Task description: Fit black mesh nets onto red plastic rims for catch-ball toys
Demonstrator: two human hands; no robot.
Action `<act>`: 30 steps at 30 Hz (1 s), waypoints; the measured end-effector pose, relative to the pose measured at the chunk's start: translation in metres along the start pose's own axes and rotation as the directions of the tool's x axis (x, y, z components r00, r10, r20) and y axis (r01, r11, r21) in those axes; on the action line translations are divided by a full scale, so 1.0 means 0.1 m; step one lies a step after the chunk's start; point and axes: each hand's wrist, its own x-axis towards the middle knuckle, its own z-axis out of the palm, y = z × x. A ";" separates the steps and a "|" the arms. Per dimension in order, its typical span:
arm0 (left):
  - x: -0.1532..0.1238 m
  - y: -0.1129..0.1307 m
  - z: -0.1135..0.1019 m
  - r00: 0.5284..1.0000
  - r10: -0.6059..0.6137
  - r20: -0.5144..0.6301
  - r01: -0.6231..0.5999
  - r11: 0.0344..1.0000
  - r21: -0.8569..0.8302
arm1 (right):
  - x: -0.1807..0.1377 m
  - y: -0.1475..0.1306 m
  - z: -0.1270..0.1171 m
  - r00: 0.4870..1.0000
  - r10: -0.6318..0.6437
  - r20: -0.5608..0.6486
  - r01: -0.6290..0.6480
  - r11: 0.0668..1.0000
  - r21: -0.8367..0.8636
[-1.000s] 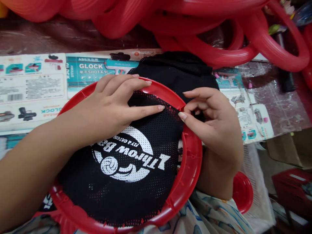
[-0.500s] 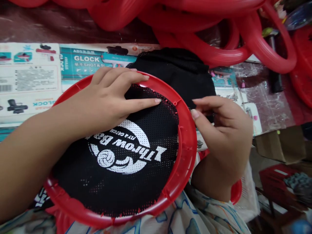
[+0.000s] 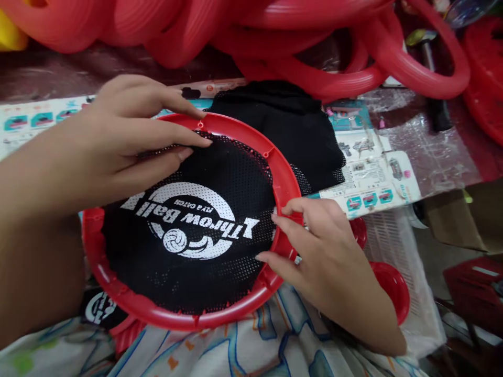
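Note:
A red plastic ring (image 3: pixel 243 128) with small pegs inside its rim lies tilted over my lap. Black mesh (image 3: pixel 208 167) with white "Throw Ball" lettering spans it, its edge along the pegs. My left hand (image 3: pixel 137 131) reaches across the upper left of the ring, fingers stretched out, fingertips touching the rim and mesh edge. At the right side, my right hand (image 3: pixel 318 251) holds the rim, thumb and fingertips at the mesh edge; its remaining fingers are partly hidden. Folded black mesh fabric (image 3: pixel 291 125) lies just behind the ring.
Large red plastic rings (image 3: pixel 267 31) are heaped along the back. Printed cardboard (image 3: pixel 377 157) covers part of the table. A hammer (image 3: pixel 436 99) lies at the right, near a cardboard box (image 3: pixel 463 214). A white plastic basket (image 3: pixel 404 262) stands beside my right arm.
My left hand has moved left along the rim. My right hand has come from a pinch just outside the right rim down onto it. The view has shifted.

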 end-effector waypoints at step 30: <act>0.78 0.37 0.42 0.944 0.099 0.314 -0.046 0.984 -0.170 | 0.14 -0.12 0.53 0.865 0.185 -0.467 -0.113 0.977 0.179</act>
